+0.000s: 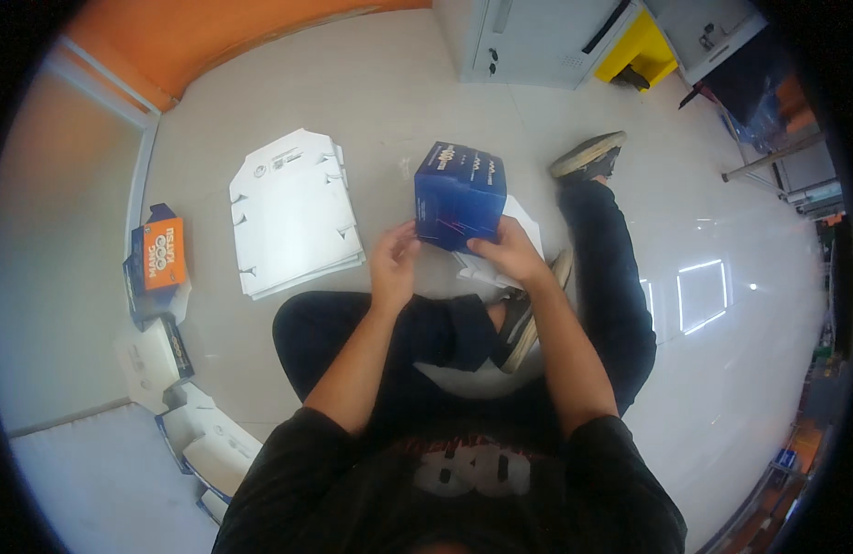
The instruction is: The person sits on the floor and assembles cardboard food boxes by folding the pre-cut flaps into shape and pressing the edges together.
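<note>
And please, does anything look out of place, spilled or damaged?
Nothing looks spilled or clearly damaged. Slightly untidy: the stacked white cardboard blanks have uneven edges, and at left the orange-and-blue carton has flaps spread, with open cartons lying at uneven angles. The blue box in the right hand looks intact.

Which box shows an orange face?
The farthest box in the row at left; the held box shows blue, the nearer ones mostly white.

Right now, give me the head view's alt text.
A seated person's right hand holds a blue cardboard box, the left hand at its corner. Stacked white cardboard blanks lie left on the floor, with printed cartons farther left.
</note>
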The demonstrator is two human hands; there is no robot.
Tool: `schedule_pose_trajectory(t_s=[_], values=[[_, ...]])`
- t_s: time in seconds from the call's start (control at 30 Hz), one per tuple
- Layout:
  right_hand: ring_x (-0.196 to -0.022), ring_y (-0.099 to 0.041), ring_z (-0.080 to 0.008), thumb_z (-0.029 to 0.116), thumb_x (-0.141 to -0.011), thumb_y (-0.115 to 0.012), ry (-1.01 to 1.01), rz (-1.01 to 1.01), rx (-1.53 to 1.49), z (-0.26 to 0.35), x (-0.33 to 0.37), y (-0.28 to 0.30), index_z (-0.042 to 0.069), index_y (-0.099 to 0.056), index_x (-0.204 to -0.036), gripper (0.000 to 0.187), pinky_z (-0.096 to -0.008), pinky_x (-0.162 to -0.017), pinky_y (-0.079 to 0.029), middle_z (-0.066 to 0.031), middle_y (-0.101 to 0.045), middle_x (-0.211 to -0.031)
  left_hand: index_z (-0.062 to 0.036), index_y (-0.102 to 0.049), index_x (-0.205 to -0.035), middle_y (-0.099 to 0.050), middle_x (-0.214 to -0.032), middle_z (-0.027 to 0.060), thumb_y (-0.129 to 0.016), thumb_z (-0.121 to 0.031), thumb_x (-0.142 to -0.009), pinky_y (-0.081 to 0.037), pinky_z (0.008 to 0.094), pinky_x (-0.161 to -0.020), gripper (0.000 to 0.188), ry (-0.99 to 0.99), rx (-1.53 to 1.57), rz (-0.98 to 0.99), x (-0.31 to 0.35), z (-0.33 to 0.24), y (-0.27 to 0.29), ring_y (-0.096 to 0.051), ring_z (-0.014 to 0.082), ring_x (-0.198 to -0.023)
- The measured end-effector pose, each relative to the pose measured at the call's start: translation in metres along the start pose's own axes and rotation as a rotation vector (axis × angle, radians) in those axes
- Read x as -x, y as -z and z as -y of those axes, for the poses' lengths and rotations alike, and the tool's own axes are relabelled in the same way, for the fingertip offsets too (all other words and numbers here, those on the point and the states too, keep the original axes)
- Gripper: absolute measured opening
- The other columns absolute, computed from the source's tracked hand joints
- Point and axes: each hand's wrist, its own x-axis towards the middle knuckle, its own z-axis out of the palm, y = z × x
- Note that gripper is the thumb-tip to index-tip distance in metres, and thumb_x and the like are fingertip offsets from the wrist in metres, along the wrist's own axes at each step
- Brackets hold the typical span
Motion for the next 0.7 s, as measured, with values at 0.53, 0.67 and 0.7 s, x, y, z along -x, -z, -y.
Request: schedule_pose_trajectory(t_s=[0.53, 0.67, 0.7], values=[[-0.098, -0.070, -0.0180, 0.010, -0.084, -0.084, -0.083, -0.190, 0.061, 0.038, -0.001, -0.012, -0.005, -0.069, -0.118, 0.040, -0.0329, -0.090, -0.055, -0.0123, -0.075, -0.110, -0.0070, -0.056, -0.144, -0.054, -0.127, 0.0095, -0.077, -0.005, -0.089, -0.053, 0.0391, -0.103, 0.059, -0.088, -0.050, 0.129, 0.004, -0.035, -0.010, -0.058, 0.0235, -0.123], [-0.098, -0.068, -0.0174, 0.011, -0.086, -0.083, -0.058, -0.172, 0.084, 0.030, -0.002, -0.024, -0.005, -0.069, -0.117, 0.037, -0.0324, -0.090, -0.054, -0.0117, -0.074, -0.111, -0.0081, -0.051, -0.147, -0.051, -0.136, 0.0112, -0.082, -0.014, -0.086, -0.052, 0.0461, -0.104, 0.068, -0.079, -0.141, 0.050, 0.001, -0.034, -0.011, -0.055, 0.0268, -0.128], [-0.100, -0.068, -0.0172, 0.012, -0.088, -0.082, -0.067, -0.161, 0.131, 0.029, -0.002, -0.028, -0.005, -0.069, -0.118, 0.037, -0.0324, -0.090, -0.054, -0.0114, -0.074, -0.112, -0.0081, -0.051, -0.147, -0.051, -0.136, 0.0112, -0.082, -0.014, -0.086, -0.052, 0.0461, -0.104, 0.068, -0.078, -0.138, 0.030, 0.000, -0.031, -0.012, -0.055, 0.0268, -0.128]])
